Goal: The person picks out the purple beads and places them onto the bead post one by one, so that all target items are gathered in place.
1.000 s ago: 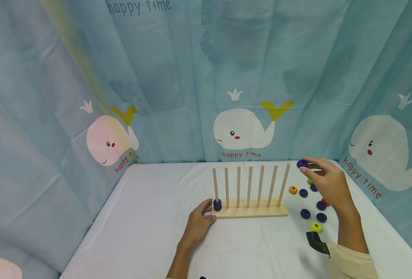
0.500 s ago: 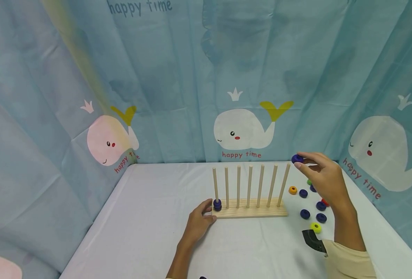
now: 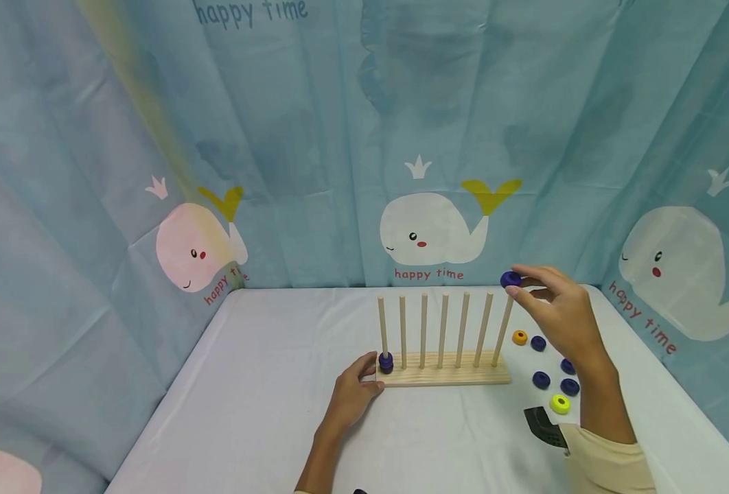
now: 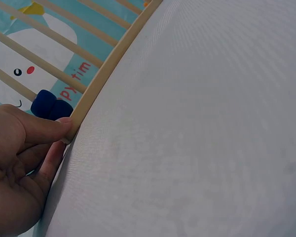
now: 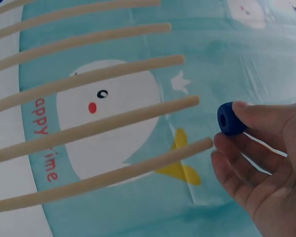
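A wooden base carries a row of several upright pegs. Two dark blue beads are stacked at the foot of the leftmost peg. My left hand grips the left end of the base; in the left wrist view the hand has its thumb on the base edge, beside the blue beads. My right hand pinches another blue bead near the top of the rightmost peg. In the right wrist view that bead is off the pegs, its hole facing them.
Right of the base, loose beads lie on the white table: an orange one, a yellow one and several blue ones. My right forearm passes over this side. A blue curtain hangs behind the table.
My right hand has moved left and slightly up with its blue bead, from beyond the pegs to the top of the rightmost one. My left hand has stayed at the base.
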A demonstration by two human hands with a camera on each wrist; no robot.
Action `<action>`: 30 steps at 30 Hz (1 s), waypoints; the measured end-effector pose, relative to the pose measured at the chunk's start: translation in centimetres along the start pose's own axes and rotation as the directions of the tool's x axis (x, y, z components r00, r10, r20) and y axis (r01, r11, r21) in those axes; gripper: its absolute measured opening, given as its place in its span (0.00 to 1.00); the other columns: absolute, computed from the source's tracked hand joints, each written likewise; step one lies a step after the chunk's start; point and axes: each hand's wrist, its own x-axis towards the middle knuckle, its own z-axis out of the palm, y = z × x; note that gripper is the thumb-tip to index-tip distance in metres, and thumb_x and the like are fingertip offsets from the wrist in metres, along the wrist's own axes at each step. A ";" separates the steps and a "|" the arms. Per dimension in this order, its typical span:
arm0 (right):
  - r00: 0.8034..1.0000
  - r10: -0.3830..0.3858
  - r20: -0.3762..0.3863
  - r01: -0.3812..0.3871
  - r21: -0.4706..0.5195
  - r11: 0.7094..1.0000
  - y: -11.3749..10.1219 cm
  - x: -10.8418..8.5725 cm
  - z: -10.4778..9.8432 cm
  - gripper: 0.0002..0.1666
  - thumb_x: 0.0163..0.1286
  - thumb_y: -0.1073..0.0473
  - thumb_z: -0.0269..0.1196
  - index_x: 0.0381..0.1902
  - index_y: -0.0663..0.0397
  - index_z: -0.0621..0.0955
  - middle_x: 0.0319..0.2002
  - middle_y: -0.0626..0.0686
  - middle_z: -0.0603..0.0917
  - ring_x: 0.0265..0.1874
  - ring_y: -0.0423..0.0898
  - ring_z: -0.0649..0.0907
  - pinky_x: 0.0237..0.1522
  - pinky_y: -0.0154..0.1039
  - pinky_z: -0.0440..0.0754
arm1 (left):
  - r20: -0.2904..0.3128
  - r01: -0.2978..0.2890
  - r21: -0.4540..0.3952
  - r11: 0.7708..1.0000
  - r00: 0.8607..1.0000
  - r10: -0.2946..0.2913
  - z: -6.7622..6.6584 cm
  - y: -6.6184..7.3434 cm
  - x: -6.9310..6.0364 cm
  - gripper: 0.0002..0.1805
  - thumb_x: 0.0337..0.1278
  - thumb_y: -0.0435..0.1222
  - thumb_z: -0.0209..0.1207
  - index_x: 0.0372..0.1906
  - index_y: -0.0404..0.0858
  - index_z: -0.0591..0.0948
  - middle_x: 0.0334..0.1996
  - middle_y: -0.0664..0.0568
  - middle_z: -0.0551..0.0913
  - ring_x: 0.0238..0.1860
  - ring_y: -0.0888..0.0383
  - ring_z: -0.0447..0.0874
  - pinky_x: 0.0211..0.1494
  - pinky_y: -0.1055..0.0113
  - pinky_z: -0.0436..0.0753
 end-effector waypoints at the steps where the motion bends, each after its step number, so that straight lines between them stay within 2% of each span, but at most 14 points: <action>1: 1.000 -0.002 0.003 0.002 0.001 1.000 -0.1 0.0 0.1 0.23 0.66 0.59 0.66 0.59 0.51 0.80 0.49 0.49 0.81 0.46 0.36 0.79 0.47 0.19 0.73 | -0.002 0.000 -0.001 1.000 1.000 0.000 0.0 0.0 0.0 0.34 0.56 0.32 0.64 0.69 0.43 0.70 0.58 0.45 0.78 0.51 0.53 0.82 0.55 0.58 0.79; 11: 0.998 -0.026 0.051 0.023 0.067 0.997 -1.6 0.4 1.3 0.23 0.65 0.61 0.67 0.59 0.50 0.80 0.52 0.48 0.81 0.47 0.39 0.79 0.47 0.21 0.74 | -0.008 0.004 0.011 1.000 1.000 -0.004 0.0 0.2 -0.1 0.33 0.56 0.32 0.64 0.69 0.44 0.70 0.57 0.46 0.79 0.50 0.54 0.82 0.54 0.57 0.79; 14: 0.998 -0.031 0.061 0.025 0.095 0.995 -2.2 0.5 1.7 0.23 0.65 0.63 0.67 0.58 0.53 0.81 0.51 0.49 0.81 0.47 0.41 0.80 0.46 0.21 0.75 | -0.006 0.000 0.009 1.000 1.000 0.000 0.0 0.2 -0.1 0.33 0.56 0.32 0.64 0.69 0.43 0.70 0.57 0.45 0.79 0.50 0.53 0.82 0.54 0.56 0.79; 18: 0.996 -0.040 0.075 0.030 0.127 0.991 -4.0 0.7 1.9 0.21 0.65 0.66 0.66 0.56 0.60 0.81 0.50 0.52 0.81 0.46 0.46 0.81 0.45 0.22 0.75 | -0.009 0.004 0.008 1.000 1.000 -0.004 0.0 0.1 0.1 0.33 0.56 0.32 0.64 0.69 0.43 0.71 0.57 0.46 0.79 0.50 0.54 0.82 0.55 0.55 0.78; 23: 0.992 -0.091 0.088 0.076 0.167 0.983 -6.0 0.8 2.3 0.20 0.64 0.70 0.65 0.54 0.66 0.80 0.49 0.57 0.81 0.45 0.50 0.81 0.45 0.22 0.76 | -0.018 -0.001 0.027 1.000 1.000 0.002 0.1 0.1 0.2 0.33 0.55 0.33 0.65 0.68 0.44 0.71 0.56 0.47 0.80 0.52 0.53 0.81 0.57 0.52 0.76; 27: 0.987 -0.132 0.089 0.115 0.177 0.977 -5.9 1.0 3.1 0.21 0.64 0.71 0.65 0.55 0.65 0.80 0.48 0.57 0.81 0.45 0.48 0.81 0.46 0.22 0.76 | -0.017 -0.003 0.027 1.000 1.000 0.004 0.0 0.0 0.2 0.33 0.55 0.33 0.65 0.68 0.44 0.71 0.56 0.47 0.80 0.52 0.54 0.81 0.57 0.51 0.75; 30: 0.986 -0.132 0.098 0.113 0.178 0.977 -6.0 1.0 3.5 0.21 0.63 0.70 0.66 0.55 0.63 0.80 0.48 0.55 0.82 0.44 0.45 0.81 0.45 0.23 0.76 | -0.010 -0.005 0.015 1.000 1.000 0.005 0.0 0.0 0.1 0.33 0.55 0.33 0.65 0.68 0.43 0.71 0.56 0.46 0.80 0.51 0.54 0.82 0.56 0.53 0.77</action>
